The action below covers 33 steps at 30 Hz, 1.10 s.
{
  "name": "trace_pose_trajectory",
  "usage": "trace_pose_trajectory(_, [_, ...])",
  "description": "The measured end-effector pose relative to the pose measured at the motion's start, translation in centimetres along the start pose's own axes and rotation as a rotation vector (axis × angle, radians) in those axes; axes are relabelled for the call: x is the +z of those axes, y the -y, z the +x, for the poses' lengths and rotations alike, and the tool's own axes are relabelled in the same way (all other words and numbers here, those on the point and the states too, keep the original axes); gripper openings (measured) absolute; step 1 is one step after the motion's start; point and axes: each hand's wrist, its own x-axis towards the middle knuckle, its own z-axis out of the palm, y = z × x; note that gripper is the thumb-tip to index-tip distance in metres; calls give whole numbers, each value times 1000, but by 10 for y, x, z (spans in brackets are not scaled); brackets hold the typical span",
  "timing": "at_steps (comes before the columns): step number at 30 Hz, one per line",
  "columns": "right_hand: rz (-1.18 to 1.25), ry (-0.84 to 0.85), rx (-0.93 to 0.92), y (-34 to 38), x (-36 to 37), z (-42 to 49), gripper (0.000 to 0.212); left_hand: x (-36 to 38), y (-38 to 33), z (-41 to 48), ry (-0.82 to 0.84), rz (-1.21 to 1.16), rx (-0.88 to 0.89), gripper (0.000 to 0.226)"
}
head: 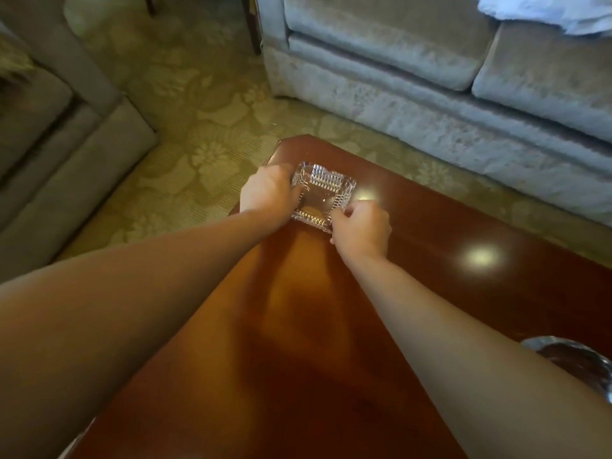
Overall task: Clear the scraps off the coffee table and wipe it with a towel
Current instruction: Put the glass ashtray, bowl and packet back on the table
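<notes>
Both bare arms reach forward over a glossy reddish-brown coffee table [430,260] toward its far left corner, where a square cut-glass ashtray [323,190] sits on the wood. The left hand [268,193] grips the ashtray's left rim, its fingers [296,190] curled over the edge and dipping into the dish. The right hand [362,228] is at the near right corner of the ashtray, fingers bunched and pinched against the glass wall there, so both hands are grasping the same piece. Something small and pale yellowish [313,211] lies inside the ashtray near its closest wall; what it is cannot be told.

The tabletop around the ashtray shows bright reflected spots of light to the right of the hands and the dark shadows of the arms nearer the camera. At the near right edge of the view, part of a rounded glass dish [576,356] rests on the table, partly hidden by the right forearm.

Beyond the table lies a pale green floral-patterned carpet [198,127]. A light grey sofa [430,77] stands at the far right, with white crumpled cloth [563,11] on its seat at the top right. A beige armchair [49,144] stands at the left.
</notes>
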Motion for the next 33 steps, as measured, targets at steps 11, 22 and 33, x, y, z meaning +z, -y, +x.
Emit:
trace_pose_trajectory(11, [33, 41, 48, -43, -54, -33, 34, 6, -33, -41, -179, 180, 210, 40])
trace_pose_trajectory(22, [-260, -277, 277, -268, -254, -191, 25, 106, -224, -245, 621, -167, 232, 64])
trace_pose_trajectory(33, [58, -105, 488, -313, -241, -174, 18, 135, -258, -248, 587, -183, 113, 33])
